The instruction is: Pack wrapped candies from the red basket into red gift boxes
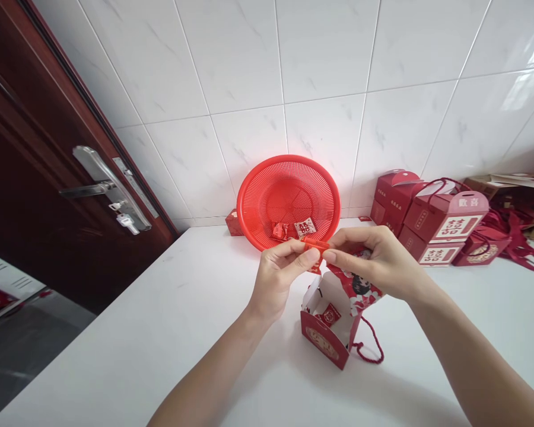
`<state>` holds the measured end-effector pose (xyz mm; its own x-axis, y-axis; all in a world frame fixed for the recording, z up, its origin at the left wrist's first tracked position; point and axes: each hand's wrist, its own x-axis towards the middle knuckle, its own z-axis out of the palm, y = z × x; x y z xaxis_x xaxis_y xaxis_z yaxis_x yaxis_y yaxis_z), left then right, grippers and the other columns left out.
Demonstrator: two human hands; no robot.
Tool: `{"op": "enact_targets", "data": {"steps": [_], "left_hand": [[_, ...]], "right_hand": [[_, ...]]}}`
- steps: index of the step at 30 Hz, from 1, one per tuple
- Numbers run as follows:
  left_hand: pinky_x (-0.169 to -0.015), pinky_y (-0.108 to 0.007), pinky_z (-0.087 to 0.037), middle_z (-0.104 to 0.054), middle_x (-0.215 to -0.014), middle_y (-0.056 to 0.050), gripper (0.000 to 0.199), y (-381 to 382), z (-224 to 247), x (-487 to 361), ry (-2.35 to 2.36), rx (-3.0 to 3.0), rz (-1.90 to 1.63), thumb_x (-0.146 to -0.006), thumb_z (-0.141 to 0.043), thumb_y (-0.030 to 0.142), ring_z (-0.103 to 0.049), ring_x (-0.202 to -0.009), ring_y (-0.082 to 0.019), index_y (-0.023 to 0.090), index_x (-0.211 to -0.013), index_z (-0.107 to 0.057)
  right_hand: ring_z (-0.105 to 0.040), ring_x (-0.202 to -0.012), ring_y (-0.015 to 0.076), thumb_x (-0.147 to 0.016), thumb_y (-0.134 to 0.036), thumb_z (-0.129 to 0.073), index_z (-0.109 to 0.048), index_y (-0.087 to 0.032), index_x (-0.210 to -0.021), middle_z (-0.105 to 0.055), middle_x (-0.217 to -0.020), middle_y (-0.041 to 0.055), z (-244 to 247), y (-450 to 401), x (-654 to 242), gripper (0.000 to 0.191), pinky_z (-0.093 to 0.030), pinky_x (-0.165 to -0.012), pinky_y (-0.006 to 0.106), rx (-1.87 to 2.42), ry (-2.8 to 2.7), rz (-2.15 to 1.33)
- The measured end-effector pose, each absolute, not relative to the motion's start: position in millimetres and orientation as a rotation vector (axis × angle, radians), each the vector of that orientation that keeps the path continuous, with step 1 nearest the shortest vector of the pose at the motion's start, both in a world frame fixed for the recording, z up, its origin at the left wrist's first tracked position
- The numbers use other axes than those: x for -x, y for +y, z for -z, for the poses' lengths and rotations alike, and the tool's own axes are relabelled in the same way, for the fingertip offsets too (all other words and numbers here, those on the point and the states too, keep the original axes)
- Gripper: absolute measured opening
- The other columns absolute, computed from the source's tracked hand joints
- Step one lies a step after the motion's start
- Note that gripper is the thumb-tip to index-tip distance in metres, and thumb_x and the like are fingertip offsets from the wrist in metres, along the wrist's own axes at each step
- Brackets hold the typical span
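Both hands meet above an opened red gift box. My left hand (281,270) pinches one end of a small red-wrapped candy (317,244), fingers closed. On the candy's other end the thumb and fingers of my right hand (374,261) are pressed together. Below, the gift box (326,339) stands with its top open and a dark red wrapped sweet (329,315) inside. A red printed piece with a cartoon figure (360,286) shows under my right hand, at the box's far side; whether it is held or part of the box I cannot tell.
A red plastic basket (289,163) leans against the tiled wall, with several wrapped sweets (305,228) in it. Red gift boxes (445,222) are stacked at the right, beside dark red ribbons (520,237). A small red box (234,223) stands left of the basket. At far left is a door (35,148).
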<state>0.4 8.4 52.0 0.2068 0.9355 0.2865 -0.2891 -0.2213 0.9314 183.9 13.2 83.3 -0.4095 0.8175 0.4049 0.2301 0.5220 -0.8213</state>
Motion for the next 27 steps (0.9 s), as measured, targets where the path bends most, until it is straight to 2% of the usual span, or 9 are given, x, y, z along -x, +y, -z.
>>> {"op": "enact_targets", "data": {"steps": [6,11,15,20,27], "left_hand": [[-0.080,-0.027,-0.052,-0.069,-0.072,0.000,0.018,12,-49,-6,0.617,-1.095,-1.447,-0.073,-0.083,0.034,-0.060,-0.072,-0.011,0.018,-0.070,-0.075],[-0.083,-0.029,-0.054,-0.073,-0.082,-0.002,0.017,13,-48,-6,0.629,-1.062,-1.455,-0.072,-0.083,0.031,-0.066,-0.080,-0.014,0.019,-0.083,-0.077],[-0.085,-0.029,-0.054,-0.075,-0.085,-0.003,0.012,13,-48,-1,0.644,-1.193,-1.391,-0.075,-0.080,0.026,-0.068,-0.085,-0.016,0.018,-0.085,-0.076],[-0.084,-0.030,-0.056,-0.076,-0.088,-0.005,0.014,13,-48,3,0.707,-1.343,-1.330,-0.079,-0.078,0.028,-0.070,-0.087,-0.018,0.019,-0.089,-0.078],[-0.079,-0.026,-0.056,-0.070,-0.081,-0.002,0.012,13,-47,3,0.753,-1.429,-1.394,-0.081,-0.077,0.031,-0.066,-0.081,-0.014,0.021,-0.086,-0.081]], "right_hand": [[-0.051,-0.052,0.0089,-0.082,-0.045,-0.073,-0.071,-0.017,-0.073,-0.065,-0.063,-0.0003,-78,14,-173,0.029,-0.038,-0.046,0.022,0.863,-1.974,-0.883],[-0.055,-0.054,0.0105,-0.084,-0.041,-0.072,-0.074,-0.018,-0.076,-0.067,-0.065,0.0005,-76,15,-173,0.025,-0.041,-0.048,0.023,0.895,-1.855,-0.824],[-0.057,-0.057,0.0122,-0.081,-0.044,-0.076,-0.074,-0.018,-0.075,-0.068,-0.067,0.0019,-79,17,-182,0.027,-0.042,-0.049,0.024,0.876,-1.783,-0.788],[-0.055,-0.054,0.0113,-0.080,-0.043,-0.076,-0.075,-0.019,-0.074,-0.067,-0.065,0.0011,-83,16,-190,0.025,-0.039,-0.048,0.024,0.887,-1.880,-0.749],[-0.056,-0.056,0.0101,-0.082,-0.034,-0.075,-0.072,-0.019,-0.076,-0.067,-0.067,-0.0003,-84,16,-191,0.017,-0.040,-0.050,0.023,0.872,-1.912,-0.741]]}}
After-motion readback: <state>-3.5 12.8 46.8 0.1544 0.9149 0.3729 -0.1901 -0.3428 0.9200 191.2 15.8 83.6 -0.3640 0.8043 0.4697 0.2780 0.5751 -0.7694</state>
